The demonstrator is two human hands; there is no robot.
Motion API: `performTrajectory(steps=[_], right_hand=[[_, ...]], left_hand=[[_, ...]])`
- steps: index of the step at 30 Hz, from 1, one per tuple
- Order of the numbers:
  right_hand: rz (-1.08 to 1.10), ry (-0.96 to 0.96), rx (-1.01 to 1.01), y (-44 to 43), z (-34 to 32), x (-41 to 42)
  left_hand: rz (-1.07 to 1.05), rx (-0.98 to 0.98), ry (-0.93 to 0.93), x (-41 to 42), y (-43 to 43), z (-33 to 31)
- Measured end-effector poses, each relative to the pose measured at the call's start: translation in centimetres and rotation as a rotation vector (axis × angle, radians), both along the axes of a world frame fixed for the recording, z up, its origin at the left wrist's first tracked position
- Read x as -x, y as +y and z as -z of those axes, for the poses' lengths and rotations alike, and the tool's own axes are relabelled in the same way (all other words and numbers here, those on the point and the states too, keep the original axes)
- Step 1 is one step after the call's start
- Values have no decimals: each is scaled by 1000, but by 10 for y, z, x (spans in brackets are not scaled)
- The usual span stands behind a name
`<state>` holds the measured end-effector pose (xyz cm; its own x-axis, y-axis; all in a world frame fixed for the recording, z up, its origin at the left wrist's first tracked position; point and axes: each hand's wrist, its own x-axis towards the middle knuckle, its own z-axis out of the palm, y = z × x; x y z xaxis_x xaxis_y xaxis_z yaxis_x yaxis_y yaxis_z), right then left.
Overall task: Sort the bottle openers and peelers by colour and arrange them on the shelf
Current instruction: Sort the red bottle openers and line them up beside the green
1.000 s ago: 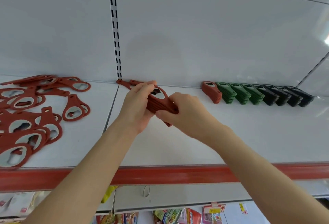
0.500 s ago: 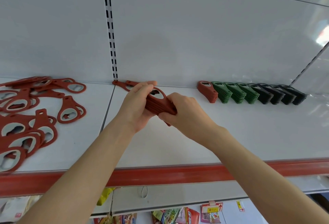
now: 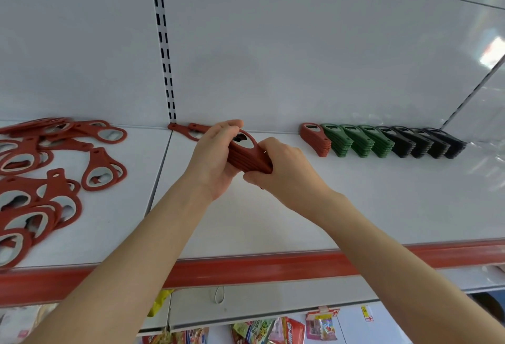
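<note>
little had moved since a second before: both hands kept their grip on the stack of red bottle openers [image 3: 247,156], and only the view had drifted a touch, sliding everything slightly left in the frame.

the slotted upright [image 3: 164,43] on the white back wall served as the marker. the stack was held to the right of its foot, over the white shelf [image 3: 355,207]; whether its lower end touched the shelf could not be told. the left hand [image 3: 211,163] wrapped the wide head end, fingers pressed together and curled over the top edge. the right hand [image 3: 287,173] closed round the narrow handle end, fingers bunched and the thumb tucked beneath, pinching the openers together.

right at the foot of the upright, against the wall, lay two loose red openers [image 3: 188,129]. left of the upright sprawled a heap of red openers [image 3: 41,179], flat and overlapping. far to the right of it ran a tidy row along the wall: one red stack [image 3: 314,140], then green stacks [image 3: 358,142], then black stacks [image 3: 420,144], each touching the next.

below the upright, the red price rail [image 3: 273,264] edged the shelf, with snack packets [image 3: 259,330] hanging underneath.
</note>
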<state>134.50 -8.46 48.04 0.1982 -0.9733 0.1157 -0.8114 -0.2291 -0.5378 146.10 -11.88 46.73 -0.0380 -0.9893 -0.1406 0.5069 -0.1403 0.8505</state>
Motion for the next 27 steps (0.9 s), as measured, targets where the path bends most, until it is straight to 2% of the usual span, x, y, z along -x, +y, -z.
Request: performTrajectory(steps=[5, 8, 11, 15, 17, 21, 27], right_hand=[[69, -95, 37, 0, 7, 7], [114, -115, 54, 0, 10, 17], [190, -59, 46, -9, 15, 32], [304, 104, -16, -29, 21, 53], [342, 185, -65, -37, 23, 59], [375, 298, -96, -49, 27, 64], [439, 346, -61, -73, 32, 62]], left_hand=[[33, 34, -113, 9, -2, -3], [69, 47, -302, 9, -6, 1], [30, 191, -729, 5, -6, 12], [198, 383, -1507, 1, -6, 31], [269, 378, -1728, -1, -8, 41], [349, 314, -1770, -2, -8, 45], [326, 324, -1769, -3, -8, 46]])
